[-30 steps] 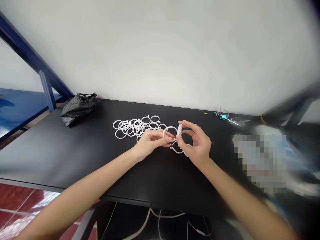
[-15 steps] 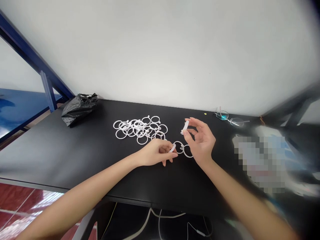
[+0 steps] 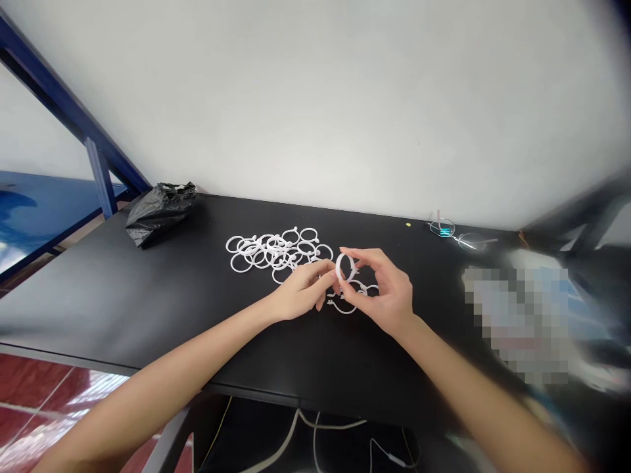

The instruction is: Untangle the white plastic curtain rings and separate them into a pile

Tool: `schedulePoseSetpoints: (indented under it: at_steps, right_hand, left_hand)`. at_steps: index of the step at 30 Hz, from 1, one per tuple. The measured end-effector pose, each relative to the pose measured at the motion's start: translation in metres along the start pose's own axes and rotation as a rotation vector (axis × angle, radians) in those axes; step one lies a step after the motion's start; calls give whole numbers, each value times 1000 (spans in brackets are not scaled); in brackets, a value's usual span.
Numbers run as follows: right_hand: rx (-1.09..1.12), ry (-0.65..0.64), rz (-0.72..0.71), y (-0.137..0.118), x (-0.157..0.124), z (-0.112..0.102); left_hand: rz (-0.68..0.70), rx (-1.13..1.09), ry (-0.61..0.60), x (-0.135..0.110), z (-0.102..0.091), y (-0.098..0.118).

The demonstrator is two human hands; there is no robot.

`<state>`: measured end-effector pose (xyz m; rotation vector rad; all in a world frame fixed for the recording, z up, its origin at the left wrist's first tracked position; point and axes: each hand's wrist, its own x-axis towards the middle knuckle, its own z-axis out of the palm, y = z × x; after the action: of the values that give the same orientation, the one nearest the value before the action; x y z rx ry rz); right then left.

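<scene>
Right hand [image 3: 387, 289] pinching white ring [image 3: 339, 269], left hand [image 3: 305, 287] beside, fingers curled

held ring [image 3: 338, 269]: smooth plastic | tabletop [image 3: 197, 289]: smooth, semi-matt | bag [image 3: 160, 211]: crinkled, glossy plastic

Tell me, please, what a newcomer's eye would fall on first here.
Probably the white ring in the right hand, with the left hand close beside it, near the picture's middle. Next might come the heap of white rings on the black table, farther left. The black bag stands out at the table's back left.
</scene>
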<state>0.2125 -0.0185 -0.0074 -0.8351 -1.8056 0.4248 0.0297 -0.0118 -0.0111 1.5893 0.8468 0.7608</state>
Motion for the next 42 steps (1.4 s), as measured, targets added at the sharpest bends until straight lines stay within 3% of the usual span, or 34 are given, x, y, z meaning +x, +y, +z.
schedulePoseSetpoints:
  at_steps: [5, 8, 11, 21, 23, 25, 29, 32, 36, 42]
  right_hand:
    - [-48, -98, -131, -4, 1, 3]
    - [-56, -101, -151, 0, -1, 4]
    - [-40, -116, -142, 3, -1, 4]
    - [6, -38, -53, 9, -3, 2]
    - [32, -26, -53, 9, -4, 5]
    - [70, -44, -51, 7, -6, 7]
    - [138, -72, -57, -3, -8, 12]
    - [173, -66, -90, -10, -9, 14]
    - [217, -118, -124, -13, -9, 13]
    - [224, -135, -107, -14, -6, 10]
  left_hand:
    - [21, -183, 5, 3, -7, -3]
    - [40, -139, 50, 2, -7, -4]
    - [24, -76, 81, 2, -3, -5]
    - [-8, -444, 142, 9, -4, -3]
    - [-6, -384, 150, 7, -4, -5]
    - [85, -235, 206, 3, -3, -8]
    - [508, 305, 324, -6, -5, -12]
    - [697, 542, 369, -8, -9, -9]
    - [764, 549, 393, -7, -11, -6]
    - [731, 500, 427, -8, -9, -4]
